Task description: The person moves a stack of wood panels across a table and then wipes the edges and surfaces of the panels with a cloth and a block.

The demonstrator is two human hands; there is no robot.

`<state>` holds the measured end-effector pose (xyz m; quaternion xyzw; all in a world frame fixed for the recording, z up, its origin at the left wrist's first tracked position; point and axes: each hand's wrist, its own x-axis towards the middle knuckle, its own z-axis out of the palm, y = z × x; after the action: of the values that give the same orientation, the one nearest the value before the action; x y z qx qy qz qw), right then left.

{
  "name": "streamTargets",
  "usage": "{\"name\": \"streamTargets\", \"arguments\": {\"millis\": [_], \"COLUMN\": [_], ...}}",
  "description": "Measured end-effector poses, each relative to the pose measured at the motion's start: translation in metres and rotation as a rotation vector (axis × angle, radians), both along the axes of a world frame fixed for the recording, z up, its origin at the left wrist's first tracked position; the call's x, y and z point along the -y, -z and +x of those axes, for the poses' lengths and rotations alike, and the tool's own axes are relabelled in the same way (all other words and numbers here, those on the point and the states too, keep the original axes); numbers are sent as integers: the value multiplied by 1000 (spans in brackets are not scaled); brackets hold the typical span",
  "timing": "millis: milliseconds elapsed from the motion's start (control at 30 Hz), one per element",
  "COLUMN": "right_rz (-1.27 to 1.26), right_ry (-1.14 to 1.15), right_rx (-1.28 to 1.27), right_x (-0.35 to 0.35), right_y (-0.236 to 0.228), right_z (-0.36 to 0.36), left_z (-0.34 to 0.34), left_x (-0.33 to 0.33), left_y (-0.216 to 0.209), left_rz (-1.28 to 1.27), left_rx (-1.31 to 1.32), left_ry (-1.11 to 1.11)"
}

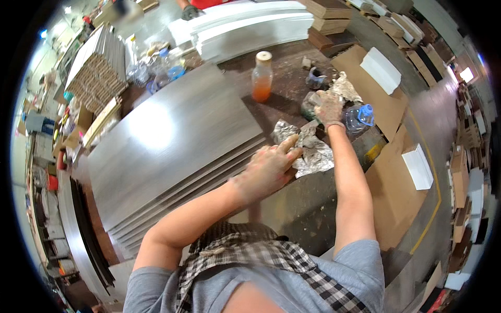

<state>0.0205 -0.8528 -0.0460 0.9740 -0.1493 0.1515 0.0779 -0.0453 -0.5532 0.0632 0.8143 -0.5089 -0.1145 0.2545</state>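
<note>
My left hand [269, 164], in a thin stained glove, reaches over the near edge of the workbench. Its fingers are stretched and apart, just above a crumpled, stained silvery-white rag [313, 154]. Farther right, my right hand [330, 108], in a similar glove, has its fingers bent at a clear plastic container [310, 104] with something dark low in it. The fingertips are partly hidden there. A second crumpled rag [346, 88] lies behind that hand. Beside its wrist rests a clear plastic bottle [359, 119] with a blue top.
Large grey wood-look panels [177, 135] are stacked to my left. A bottle of orange liquid [262, 78] and a small cut-off container [316, 78] stand on the bench. White boards [255, 34] are piled at the back, where a person's gloved hand [192, 12] shows. Cardboard [396, 188] lies at right.
</note>
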Motion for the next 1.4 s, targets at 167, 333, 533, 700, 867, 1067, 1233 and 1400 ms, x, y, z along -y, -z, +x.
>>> {"name": "streamTargets", "arguments": {"millis": [167, 333, 533, 700, 867, 1067, 1233, 1400], "right_rz": [28, 117, 390, 864, 1203, 1452, 674, 687], "right_ry": [-29, 16, -17, -107, -173, -18, -296, -120], "right_rx": [-53, -132, 140, 502, 722, 961, 693, 785], "right_x": [3, 4, 19, 15, -68, -225, -368, -380], "right_y": [-1, -11, -9, -14, -60, -63, -71, -54], "right_z": [6, 18, 6, -20, -80, -150, -133, -129], "left_z": [36, 43, 30, 54, 74, 128, 112, 136], "left_x": [85, 106, 72, -40, -174, -355, -372, -391], "left_y": [78, 92, 22, -47, -94, -80, -14, 24], "left_rz": [226, 264, -74, -341, -997, -750, -163, -142], "left_rx": [79, 205, -17, -656, -814, 196, 434, 183], "left_ry": [-142, -2, 140, -41, -252, -799, -387, -522]}}
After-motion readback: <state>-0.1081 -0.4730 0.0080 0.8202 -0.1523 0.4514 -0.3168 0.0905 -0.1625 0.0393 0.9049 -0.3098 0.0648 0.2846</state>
